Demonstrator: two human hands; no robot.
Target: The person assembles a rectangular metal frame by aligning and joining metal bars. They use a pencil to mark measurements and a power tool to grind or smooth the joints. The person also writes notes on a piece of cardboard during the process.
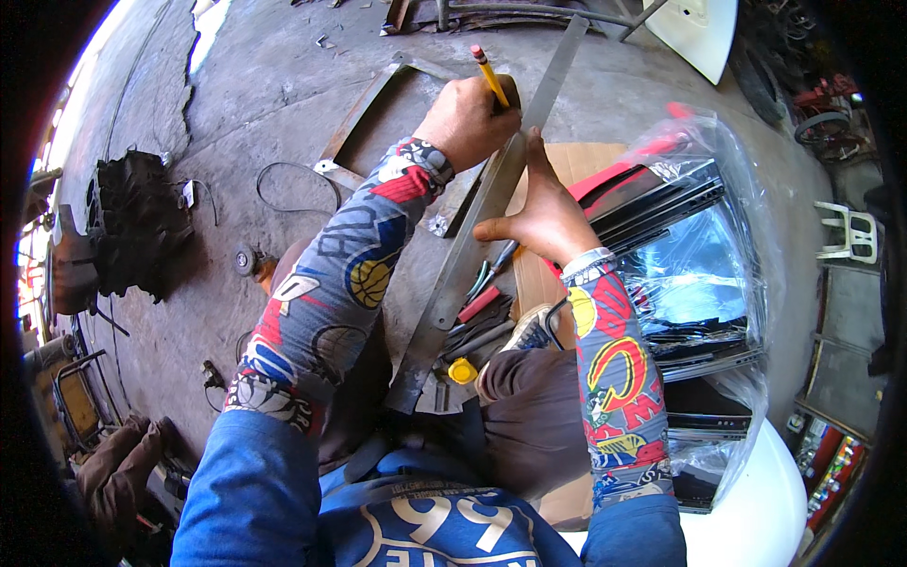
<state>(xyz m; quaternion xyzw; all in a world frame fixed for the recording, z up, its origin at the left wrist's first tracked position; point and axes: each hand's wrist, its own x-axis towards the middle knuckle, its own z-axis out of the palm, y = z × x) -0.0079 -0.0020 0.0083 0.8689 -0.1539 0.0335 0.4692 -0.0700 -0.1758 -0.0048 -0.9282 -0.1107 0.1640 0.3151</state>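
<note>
A long grey metal bar slants across my lap, its near end low by my legs and its far half passing beneath my hands. A thin flat metal ruler-like strip runs on beyond it toward the top. My left hand is closed around a yellow pencil, eraser end up; its tip is hidden behind the fingers, close to the bar. With my right hand I grip the bar from the right, thumb stretched over its face and index finger along its edge. The other fingers are hidden.
A metal frame lies on the concrete floor ahead. To the left sits a dark engine block. Plastic-wrapped dark panels rest on the right. Several tools and a yellow tape measure lie between my legs. A white plastic stool stands far right.
</note>
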